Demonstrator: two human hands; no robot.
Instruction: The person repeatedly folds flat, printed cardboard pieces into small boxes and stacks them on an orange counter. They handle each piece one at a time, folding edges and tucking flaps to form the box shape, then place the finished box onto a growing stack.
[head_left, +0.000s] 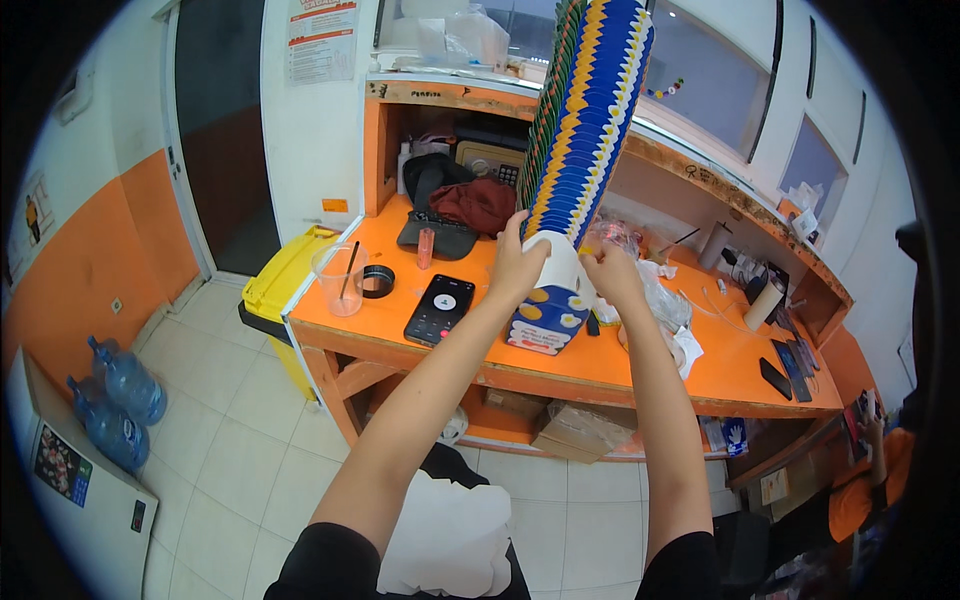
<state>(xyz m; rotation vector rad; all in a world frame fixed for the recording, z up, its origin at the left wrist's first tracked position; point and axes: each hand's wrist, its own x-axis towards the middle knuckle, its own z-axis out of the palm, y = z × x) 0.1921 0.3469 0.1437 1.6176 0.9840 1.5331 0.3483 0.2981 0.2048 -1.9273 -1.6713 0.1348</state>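
A tall stack of nested paper food boxes (590,120), blue with a yellow and white egg print, rises from the orange desk and leans a little to the right. At its near end is one blue box (549,318) with a white inner face turned up. My left hand (517,265) grips the left side of this box, thumb on the white flap, other fingers partly hidden behind. My right hand (612,272) is closed at the box's right edge, fingertips pinched against the flap. On my lap lies a pile of flat white card blanks (445,535).
Left of the boxes, the desk (400,318) holds a phone (440,310), a clear plastic cup (340,280) and a tape roll (377,282). Plastic bags (665,300) lie right. A yellow bin (285,275) stands beside the desk. Another person's orange sleeve (860,510) shows far right.
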